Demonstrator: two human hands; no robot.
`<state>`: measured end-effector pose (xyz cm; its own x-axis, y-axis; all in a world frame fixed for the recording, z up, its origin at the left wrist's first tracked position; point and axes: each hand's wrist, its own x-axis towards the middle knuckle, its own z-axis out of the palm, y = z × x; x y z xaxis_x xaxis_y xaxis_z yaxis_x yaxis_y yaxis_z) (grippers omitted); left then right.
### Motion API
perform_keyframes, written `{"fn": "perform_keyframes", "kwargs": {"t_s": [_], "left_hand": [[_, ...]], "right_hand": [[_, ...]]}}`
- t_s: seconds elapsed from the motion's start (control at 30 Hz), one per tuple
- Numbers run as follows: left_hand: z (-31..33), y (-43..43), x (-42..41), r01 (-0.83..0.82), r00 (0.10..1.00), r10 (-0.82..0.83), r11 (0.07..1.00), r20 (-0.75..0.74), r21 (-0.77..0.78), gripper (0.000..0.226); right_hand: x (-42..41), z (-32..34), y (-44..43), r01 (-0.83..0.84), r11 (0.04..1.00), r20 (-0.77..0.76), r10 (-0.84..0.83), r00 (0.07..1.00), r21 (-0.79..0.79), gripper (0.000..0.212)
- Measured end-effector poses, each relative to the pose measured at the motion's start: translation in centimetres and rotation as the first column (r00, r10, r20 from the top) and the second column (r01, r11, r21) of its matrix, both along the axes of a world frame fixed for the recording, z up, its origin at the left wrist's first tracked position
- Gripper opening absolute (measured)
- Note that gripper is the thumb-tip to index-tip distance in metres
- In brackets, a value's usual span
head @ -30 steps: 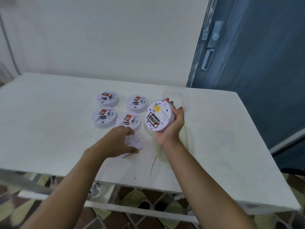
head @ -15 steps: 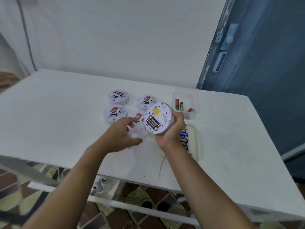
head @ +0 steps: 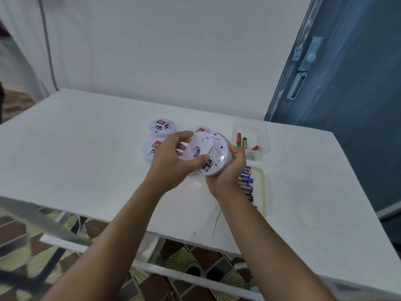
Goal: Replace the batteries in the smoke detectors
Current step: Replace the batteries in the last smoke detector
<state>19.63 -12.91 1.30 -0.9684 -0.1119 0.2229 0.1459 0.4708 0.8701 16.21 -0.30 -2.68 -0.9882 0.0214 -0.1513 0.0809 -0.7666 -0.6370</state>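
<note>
Two bare forearms reach up from the bottom edge and meet at the centre of the frame above a white table [head: 86,153]. The right hand [head: 227,172] cups a round white smoke detector [head: 219,156] from the lower right, fingers curled round its rim. The detector's back is tilted toward the camera, and a fitted battery [head: 207,167] shows in the open slot near its lower edge. The left hand [head: 171,161] grips a round white cover [head: 198,144], thumb on its near face and fingers curled over its top edge, holding it over the left part of that back. Just right of the right wrist, a pale-rimmed tray [head: 264,192] holds a row of batteries [head: 246,185]. Farther back, right of centre, a clear box [head: 261,135] contains a few loose batteries [head: 239,140]. Behind the left hand, three more detectors [head: 161,127] sit on the table, partly hidden. A blue door [head: 358,105] fills the upper right, beside a white wall [head: 162,51].
</note>
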Motion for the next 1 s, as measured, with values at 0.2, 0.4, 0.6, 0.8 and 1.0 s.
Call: {"fn": "perform_keyframes", "kwargs": {"t_s": [0.2,0.4,0.6,0.8,1.0], "left_hand": [[-0.3,1.8,-0.2,0.03,0.996,-0.033,0.999,-0.088,-0.04,0.061],[-0.5,2.1,-0.5,0.012,0.996,-0.012,1.0,-0.086,0.004,0.064],[-0.9,2.0,-0.9,-0.028,0.996,0.03,0.999,-0.08,0.018,0.061],[-1.1,2.3,-1.2,-0.023,0.997,0.024,1.0,-0.079,0.019,0.063],[-1.5,2.9,-1.7,-0.062,0.995,0.062,0.998,-0.075,0.0,0.067]], "right_hand": [[-0.2,0.0,0.1,-0.047,0.999,-0.017,0.047,0.999,0.01,0.075],[-0.6,0.1,0.3,-0.03,0.999,-0.032,0.031,0.999,0.024,0.072],[-1.0,-0.1,0.1,-0.028,0.999,-0.037,0.03,0.999,0.045,0.073],[-1.3,-0.1,0.4,-0.034,0.997,-0.012,0.035,0.999,0.07,0.065],[-1.6,-0.1,0.4,-0.039,0.997,-0.024,0.041,0.999,0.068,0.063]]}}
